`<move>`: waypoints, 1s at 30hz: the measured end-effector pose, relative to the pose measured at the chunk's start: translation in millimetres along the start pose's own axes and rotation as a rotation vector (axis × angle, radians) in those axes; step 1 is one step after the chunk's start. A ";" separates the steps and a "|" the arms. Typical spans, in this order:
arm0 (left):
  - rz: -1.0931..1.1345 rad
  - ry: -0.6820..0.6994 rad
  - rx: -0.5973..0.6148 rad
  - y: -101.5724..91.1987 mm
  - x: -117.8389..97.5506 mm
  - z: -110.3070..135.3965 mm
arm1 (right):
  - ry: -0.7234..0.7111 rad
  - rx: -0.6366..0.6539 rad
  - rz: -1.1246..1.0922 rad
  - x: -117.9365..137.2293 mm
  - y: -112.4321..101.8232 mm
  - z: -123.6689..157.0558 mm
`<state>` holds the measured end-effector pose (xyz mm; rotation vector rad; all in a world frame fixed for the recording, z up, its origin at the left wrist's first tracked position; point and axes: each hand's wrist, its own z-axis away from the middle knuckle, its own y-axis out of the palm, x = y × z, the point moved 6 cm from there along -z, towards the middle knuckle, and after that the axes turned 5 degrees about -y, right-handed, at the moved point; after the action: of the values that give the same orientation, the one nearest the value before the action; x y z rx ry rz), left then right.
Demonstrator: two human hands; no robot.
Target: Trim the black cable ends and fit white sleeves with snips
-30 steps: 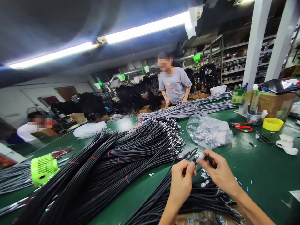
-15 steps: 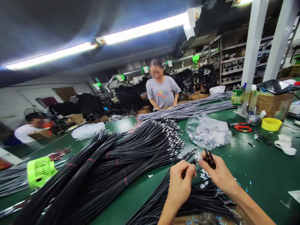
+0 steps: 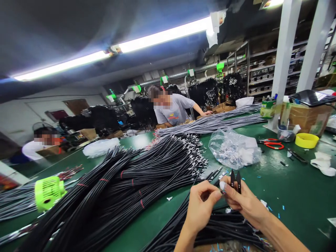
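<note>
My left hand (image 3: 201, 206) pinches the end of a thin black cable (image 3: 210, 231) just above the green table (image 3: 288, 189). Right beside it, my right hand (image 3: 243, 201) grips small black thread snips (image 3: 235, 179), blades pointing up. The fingertips of both hands meet over a bundle of black cables lying in front of me. A large heap of black cables (image 3: 131, 182) tied with red bands fans out to the left, its metal terminals facing a clear plastic bag (image 3: 233, 148) of small parts.
A green fan (image 3: 48, 191) lies at left. Red-handled scissors (image 3: 271, 143), a yellow bowl (image 3: 306, 140), a cardboard box (image 3: 306, 115) and white pillars (image 3: 285, 59) stand at right. Grey cables (image 3: 217, 120) lie at the far edge, where a person in a grey shirt (image 3: 173, 110) leans. Another person (image 3: 39, 145) sits far left.
Both my hands have drawn slightly nearer to me and the snips now stand upright. The person in the grey shirt has bent down and reaches to the right.
</note>
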<state>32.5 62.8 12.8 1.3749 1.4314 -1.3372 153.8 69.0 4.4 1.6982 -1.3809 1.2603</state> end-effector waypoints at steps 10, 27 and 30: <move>-0.128 -0.079 -0.059 12.8 13.3 1.0 | -0.388 -0.377 0.892 6.8 -11.9 8.9; -0.057 -0.007 -0.013 -2.5 -0.5 -0.1 | 0.223 -0.034 -0.272 -17.8 10.8 0.2; -0.049 0.014 -0.017 -4.8 -2.9 -0.2 | 0.195 -0.012 -0.195 -16.6 9.5 0.5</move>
<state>28.3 63.0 16.6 1.3486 1.4914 -1.3457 144.7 72.2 -12.2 1.6118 -1.0800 1.2658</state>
